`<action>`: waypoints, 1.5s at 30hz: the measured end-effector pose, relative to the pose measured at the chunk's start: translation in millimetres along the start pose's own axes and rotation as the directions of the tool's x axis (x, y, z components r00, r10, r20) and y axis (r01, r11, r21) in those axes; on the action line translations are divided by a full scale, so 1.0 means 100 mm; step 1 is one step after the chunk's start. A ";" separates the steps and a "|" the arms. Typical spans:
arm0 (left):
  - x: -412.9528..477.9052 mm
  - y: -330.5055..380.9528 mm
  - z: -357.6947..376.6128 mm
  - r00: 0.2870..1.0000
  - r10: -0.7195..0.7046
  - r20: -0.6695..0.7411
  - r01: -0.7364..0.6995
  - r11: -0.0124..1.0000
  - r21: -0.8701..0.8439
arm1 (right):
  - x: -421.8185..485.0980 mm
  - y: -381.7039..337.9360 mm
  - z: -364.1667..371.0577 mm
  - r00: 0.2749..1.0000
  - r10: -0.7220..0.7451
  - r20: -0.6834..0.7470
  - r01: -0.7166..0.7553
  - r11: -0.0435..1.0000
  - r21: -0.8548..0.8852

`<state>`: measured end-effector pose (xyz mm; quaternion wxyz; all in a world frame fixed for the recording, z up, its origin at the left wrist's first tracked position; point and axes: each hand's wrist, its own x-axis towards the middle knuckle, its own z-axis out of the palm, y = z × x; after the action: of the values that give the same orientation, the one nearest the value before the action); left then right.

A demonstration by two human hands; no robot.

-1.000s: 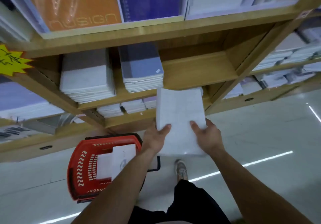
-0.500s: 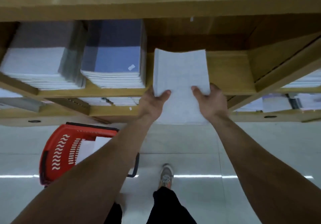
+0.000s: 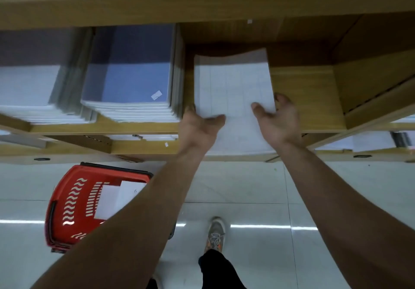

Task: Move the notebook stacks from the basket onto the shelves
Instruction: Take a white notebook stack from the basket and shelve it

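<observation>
A white notebook stack with faint ruled lines lies partly inside the wooden shelf, its near end jutting past the shelf's front edge. My left hand grips its near left corner, thumb on top. My right hand holds its near right edge, thumb on top. The red basket sits on the floor at lower left, with white notebooks still inside, partly hidden by my left forearm.
On the same shelf to the left stand a blue-covered stack and a grey-white stack. Bare shelf board lies to the right of the held stack. More stacks fill the lower shelves. My shoe rests on the glossy tiled floor.
Both hands raised the white stack from waist height and pushed it forward onto the shelf beside the blue stack. The view came closer to the shelf.
</observation>
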<state>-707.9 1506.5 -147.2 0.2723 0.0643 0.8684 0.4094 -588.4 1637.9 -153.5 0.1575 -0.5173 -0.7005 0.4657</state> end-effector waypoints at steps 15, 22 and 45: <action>0.27 0.08 0.09 0.998 0.060 -0.002 -0.060 0.996 0.064 | 0.19 0.03 0.32 1.000 0.022 -0.006 -0.022 1.000 -0.017; 0.48 0.21 0.11 0.995 0.099 -0.031 -0.097 0.993 0.063 | 0.38 -0.06 0.38 0.999 0.044 -0.012 -0.043 0.995 0.095; 0.08 -0.30 -0.31 0.928 0.180 0.327 -0.237 0.961 0.143 | -0.32 0.17 0.23 0.998 0.047 0.030 -0.039 0.973 -0.226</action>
<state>-727.7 1468.8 -157.1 0.3536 0.2444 0.8363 0.3405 -581.5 1598.9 -170.7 0.0753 -0.5386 -0.7401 0.3956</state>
